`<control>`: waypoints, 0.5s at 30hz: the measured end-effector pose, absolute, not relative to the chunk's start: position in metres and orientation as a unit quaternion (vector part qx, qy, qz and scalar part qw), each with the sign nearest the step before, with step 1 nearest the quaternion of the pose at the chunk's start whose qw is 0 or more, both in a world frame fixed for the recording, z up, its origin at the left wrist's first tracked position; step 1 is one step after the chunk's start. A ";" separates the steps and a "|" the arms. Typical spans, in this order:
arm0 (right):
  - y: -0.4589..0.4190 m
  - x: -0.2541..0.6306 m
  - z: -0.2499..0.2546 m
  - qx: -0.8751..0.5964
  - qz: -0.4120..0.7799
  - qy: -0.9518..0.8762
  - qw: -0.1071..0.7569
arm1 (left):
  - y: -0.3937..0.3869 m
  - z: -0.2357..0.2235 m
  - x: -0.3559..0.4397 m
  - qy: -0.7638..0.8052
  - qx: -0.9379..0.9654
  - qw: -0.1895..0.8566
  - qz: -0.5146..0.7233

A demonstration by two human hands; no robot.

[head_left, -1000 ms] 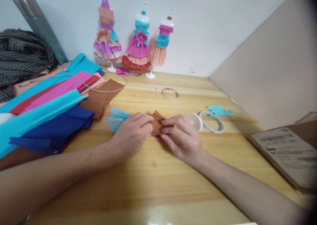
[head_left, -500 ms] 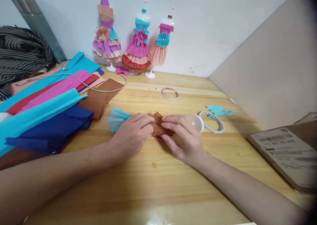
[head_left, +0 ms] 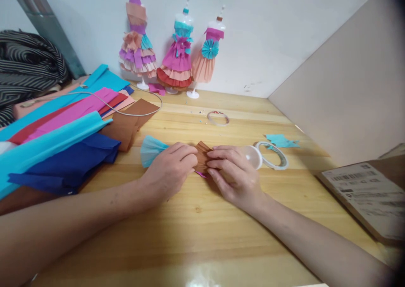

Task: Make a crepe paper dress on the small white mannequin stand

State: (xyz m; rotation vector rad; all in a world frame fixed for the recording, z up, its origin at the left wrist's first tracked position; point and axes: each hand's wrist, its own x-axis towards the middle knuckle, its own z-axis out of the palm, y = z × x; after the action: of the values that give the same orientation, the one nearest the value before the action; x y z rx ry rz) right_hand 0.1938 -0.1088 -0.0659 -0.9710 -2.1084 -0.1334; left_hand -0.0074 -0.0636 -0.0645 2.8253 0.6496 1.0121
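A piece of pleated brown crepe paper (head_left: 203,156) spans the gap between my hands, just above the wooden table. My left hand (head_left: 172,167) pinches its left side, fingers closed. My right hand (head_left: 232,171) has its fingertips closed on the right side. A sliver of magenta paper (head_left: 201,174) shows beneath. Left of my left hand, a fan of light blue crepe paper (head_left: 152,151) pokes out, partly covered by the hand. Behind my right hand lies a white round cup-like piece (head_left: 254,157), mostly hidden. What lies under my palms is out of sight.
A roll of white tape (head_left: 281,162) and a turquoise scrap (head_left: 281,140) lie to the right. Three paper-dressed mannequins (head_left: 182,63) stand by the wall. Stacked crepe sheets (head_left: 63,160) fill the left, a thin cable (head_left: 133,114) across them. A cardboard box (head_left: 360,194) is at right.
My right fingertips have drawn together a little on the brown crepe paper, with small finger shifts on the left. The whole view has moved very slightly; the other things stay in place.
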 end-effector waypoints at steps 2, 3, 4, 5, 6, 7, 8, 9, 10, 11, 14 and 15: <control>-0.110 0.194 -0.064 -0.378 -0.056 -0.830 0.405 | -0.063 -0.065 -0.008 0.210 0.921 0.030 0.327; -0.110 0.194 -0.064 -0.372 -0.060 -0.831 0.410 | -0.063 -0.065 -0.008 0.209 0.922 0.027 0.326; -0.111 0.194 -0.063 -0.362 -0.065 -0.832 0.415 | -0.063 -0.065 -0.008 0.207 0.922 0.024 0.326; -0.112 0.194 -0.063 -0.351 -0.071 -0.835 0.417 | -0.063 -0.066 -0.008 0.204 0.923 0.022 0.325; -0.112 0.194 -0.063 -0.342 -0.075 -0.838 0.417 | -0.063 -0.066 -0.008 0.201 0.923 0.021 0.326; -0.113 0.194 -0.063 -0.338 -0.078 -0.841 0.415 | -0.063 -0.067 -0.008 0.197 0.924 0.019 0.328; -0.113 0.194 -0.063 -0.338 -0.080 -0.842 0.413 | -0.063 -0.067 -0.008 0.194 0.924 0.018 0.330; -0.113 0.195 -0.062 -0.341 -0.082 -0.841 0.412 | -0.063 -0.067 -0.008 0.194 0.923 0.016 0.331; -0.113 0.196 -0.060 -0.349 -0.086 -0.836 0.415 | -0.063 -0.067 -0.009 0.194 0.923 0.013 0.333; -0.113 0.198 -0.057 -0.358 -0.091 -0.828 0.421 | -0.064 -0.067 -0.009 0.196 0.923 0.010 0.332; -0.113 0.208 -0.040 -0.424 -0.067 -0.791 0.435 | -0.064 -0.066 -0.010 0.198 0.925 0.006 0.325; -0.113 0.212 -0.033 -0.478 -0.025 -0.768 0.426 | -0.064 -0.066 -0.010 0.198 0.926 0.006 0.322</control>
State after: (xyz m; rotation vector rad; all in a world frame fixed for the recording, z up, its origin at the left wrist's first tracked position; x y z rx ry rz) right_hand 0.2124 -0.1133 -0.0330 -1.1937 -1.9190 -0.0619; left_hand -0.0098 -0.0635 -0.0655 2.8964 0.6185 1.0083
